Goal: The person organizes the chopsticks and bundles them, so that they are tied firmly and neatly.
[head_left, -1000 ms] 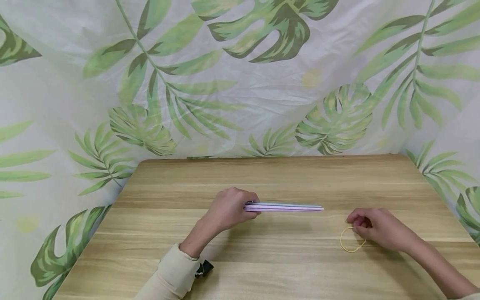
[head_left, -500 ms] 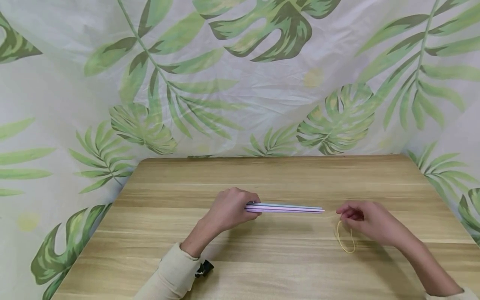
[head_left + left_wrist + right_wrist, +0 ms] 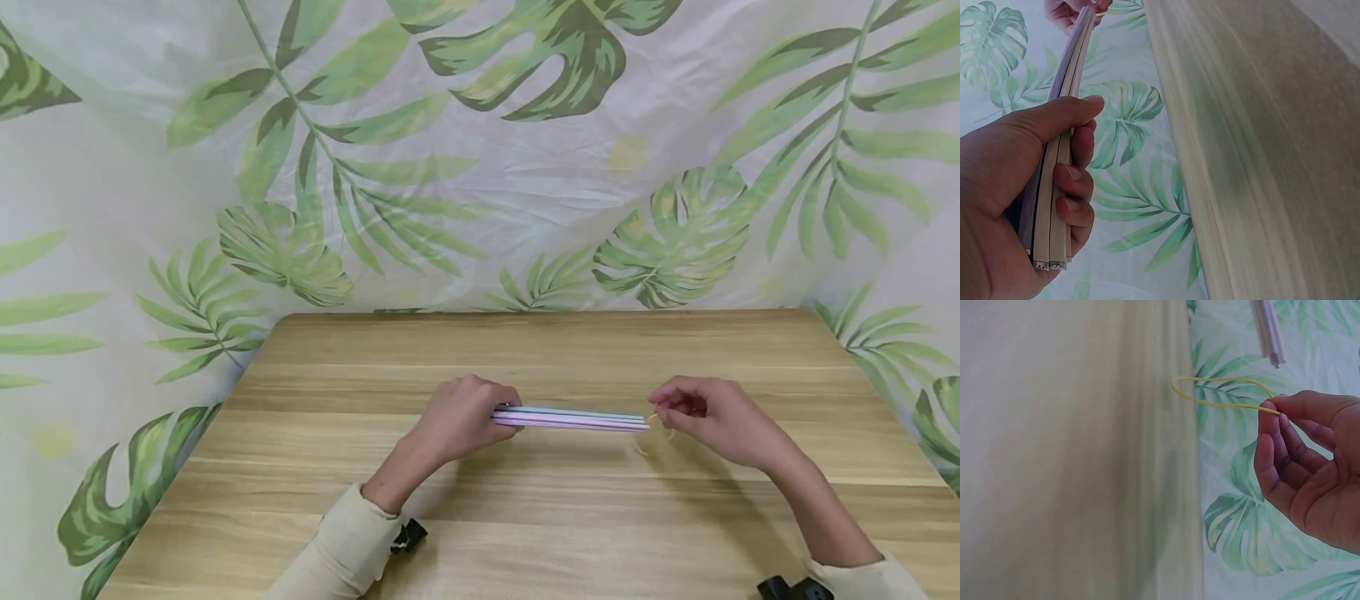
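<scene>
My left hand [image 3: 463, 418] grips a bundle of pastel chopsticks [image 3: 570, 418] by one end, holding it level above the table with the far ends to the right. In the left wrist view, the thumb lies along the chopsticks [image 3: 1054, 187] and the fingers curl around them; their square butt ends show below the palm. Just off the far ends is my right hand [image 3: 708, 421], pinching a thin yellow rubber band [image 3: 1229, 405] between thumb and fingertips. The band hangs as a loose loop and, in the head view, overlaps the chopsticks' ends.
Both hands are over a wood-grain table [image 3: 525, 533]. Behind it hangs a leaf-patterned cloth [image 3: 540, 208], which also covers the sides. Black wrist devices show near each cuff, one by the left sleeve [image 3: 348, 529].
My right hand has moved left and away from me, bringing the rubber band up to the chopsticks' far ends. The left hand has stayed nearly still with the bundle.
</scene>
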`<state>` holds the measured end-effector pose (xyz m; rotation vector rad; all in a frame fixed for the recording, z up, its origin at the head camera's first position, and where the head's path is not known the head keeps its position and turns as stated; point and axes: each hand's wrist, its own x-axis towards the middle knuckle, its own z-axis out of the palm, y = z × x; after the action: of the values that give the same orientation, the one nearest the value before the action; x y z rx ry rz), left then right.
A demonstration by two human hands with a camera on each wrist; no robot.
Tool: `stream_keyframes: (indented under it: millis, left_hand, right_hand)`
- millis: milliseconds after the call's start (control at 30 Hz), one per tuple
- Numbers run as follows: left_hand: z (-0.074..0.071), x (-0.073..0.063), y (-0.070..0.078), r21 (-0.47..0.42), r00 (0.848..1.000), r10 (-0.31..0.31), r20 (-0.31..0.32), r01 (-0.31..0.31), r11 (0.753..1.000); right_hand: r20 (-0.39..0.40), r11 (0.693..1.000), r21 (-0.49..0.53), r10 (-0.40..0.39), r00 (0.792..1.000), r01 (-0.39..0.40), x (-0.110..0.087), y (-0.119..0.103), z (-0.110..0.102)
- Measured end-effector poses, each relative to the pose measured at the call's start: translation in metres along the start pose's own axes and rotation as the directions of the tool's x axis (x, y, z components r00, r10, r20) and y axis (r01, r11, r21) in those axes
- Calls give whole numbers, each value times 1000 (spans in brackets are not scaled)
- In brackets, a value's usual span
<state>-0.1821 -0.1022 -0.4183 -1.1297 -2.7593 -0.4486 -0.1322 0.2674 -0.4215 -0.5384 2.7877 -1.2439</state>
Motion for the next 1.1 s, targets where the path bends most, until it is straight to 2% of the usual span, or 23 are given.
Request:
stream_keyframes:
  millis: [300, 500, 1100]
  left_hand:
    - [0, 0, 0, 5, 1000, -9, -3, 9, 1000]
    - [1, 0, 1, 2, 1000, -16, -2, 16, 1000]
    - [-1, 1, -1, -54, 993, -109, -37, 107, 993]
  right_hand:
    - [-20, 1000, -26, -6, 1000, 5, 10, -17, -1]
    - [-26, 1000, -1, -8, 1000, 8, 16, -28, 0]
    - [-81, 999, 24, -25, 996, 27, 31, -51, -6]
